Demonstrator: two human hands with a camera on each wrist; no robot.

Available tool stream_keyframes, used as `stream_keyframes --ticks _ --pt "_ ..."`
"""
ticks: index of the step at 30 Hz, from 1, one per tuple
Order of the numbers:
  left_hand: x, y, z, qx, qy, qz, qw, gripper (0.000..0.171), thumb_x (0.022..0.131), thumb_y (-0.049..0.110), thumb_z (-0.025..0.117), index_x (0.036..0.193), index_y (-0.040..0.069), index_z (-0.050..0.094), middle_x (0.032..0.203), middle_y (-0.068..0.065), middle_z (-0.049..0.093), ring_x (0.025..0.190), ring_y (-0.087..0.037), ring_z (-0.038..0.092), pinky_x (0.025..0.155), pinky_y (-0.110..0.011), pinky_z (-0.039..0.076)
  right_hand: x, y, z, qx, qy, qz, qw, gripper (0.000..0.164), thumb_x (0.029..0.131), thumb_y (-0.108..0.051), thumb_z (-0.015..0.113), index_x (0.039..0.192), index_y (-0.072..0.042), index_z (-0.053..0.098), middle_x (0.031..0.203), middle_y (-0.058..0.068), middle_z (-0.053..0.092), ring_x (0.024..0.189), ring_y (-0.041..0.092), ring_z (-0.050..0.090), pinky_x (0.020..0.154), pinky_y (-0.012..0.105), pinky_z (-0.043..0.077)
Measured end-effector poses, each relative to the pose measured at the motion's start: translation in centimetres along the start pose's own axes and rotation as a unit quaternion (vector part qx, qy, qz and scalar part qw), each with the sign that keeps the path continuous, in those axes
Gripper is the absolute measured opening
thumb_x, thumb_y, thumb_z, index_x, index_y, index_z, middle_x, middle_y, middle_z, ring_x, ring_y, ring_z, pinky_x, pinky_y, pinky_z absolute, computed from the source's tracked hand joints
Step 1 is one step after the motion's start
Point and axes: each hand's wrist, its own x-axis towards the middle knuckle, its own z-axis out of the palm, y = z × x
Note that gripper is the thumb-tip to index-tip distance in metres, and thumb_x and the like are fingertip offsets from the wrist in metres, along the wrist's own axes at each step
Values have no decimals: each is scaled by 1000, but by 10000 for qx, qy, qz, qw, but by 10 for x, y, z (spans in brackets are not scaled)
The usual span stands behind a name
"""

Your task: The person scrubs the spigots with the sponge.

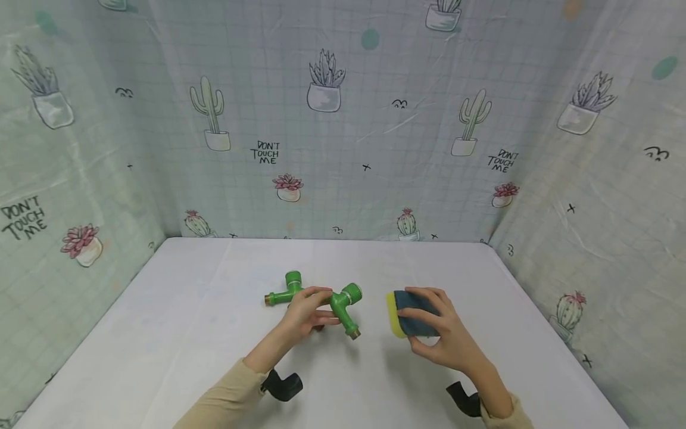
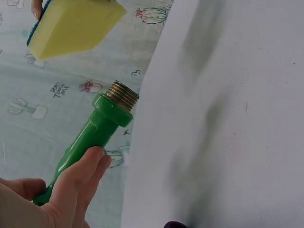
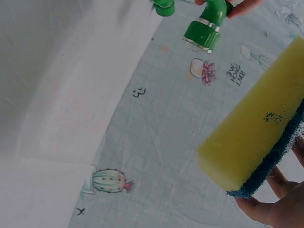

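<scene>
In the head view, my left hand (image 1: pixel 309 313) grips a green tap (image 1: pixel 340 305) above the table. The tap's brass threaded end (image 2: pixel 122 96) shows in the left wrist view, with fingers wrapped around the green body. A second green tap (image 1: pixel 283 296) is just beyond that hand, partly hidden by it. To the right, my right hand (image 1: pixel 442 330) holds a sponge (image 1: pixel 415 313) between thumb and fingers. The sponge has a yellow foam side (image 3: pixel 251 118) and a dark blue scouring side (image 3: pixel 275 164). Its yellow face is turned toward the tap, apart from it.
A white table (image 1: pixel 214 333) extends under both hands. Cloth printed with cacti (image 1: pixel 343 137) encloses its back and sides. A small dark object (image 2: pixel 175 224), mostly cut off, shows at the left wrist view's bottom edge. Black curved pieces (image 1: pixel 284 387) sit by both wrists.
</scene>
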Motion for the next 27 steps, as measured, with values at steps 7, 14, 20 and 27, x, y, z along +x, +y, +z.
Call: stream_keyframes --ticks 7,14,20,27 --pt "18 -6 -2 -659 413 -479 9958 41 89 3 46 124 -17 36 116 -34 47 97 -45 55 75 -47 51 0 -2 3 44 -80 199 9998 50 62 -15 72 108 -28 61 129 5 46 114 18 35 78 45 43" --pt "30 -12 4 -1270 832 -738 9856 40 90 0 43 125 -18 34 122 -38 42 102 -44 49 84 -51 45 0 -3 2 49 -2 274 9996 50 62 -15 72 109 -28 61 130 5 46 116 18 34 79 45 43" --pt "31 -16 11 -2189 621 -903 9696 50 93 -3 35 133 -18 11 132 -42 24 119 -48 32 95 -58 33 2 -1 5 74 12 213 9997 51 62 -15 73 109 -28 61 130 6 45 115 18 35 79 45 43" --pt "30 -13 15 -2069 128 -936 9738 52 93 -4 27 135 -16 -1 136 -43 10 129 -49 14 99 -65 21 3 0 8 45 -20 272 9996 51 63 -16 72 110 -29 60 130 6 45 115 19 35 79 49 43"
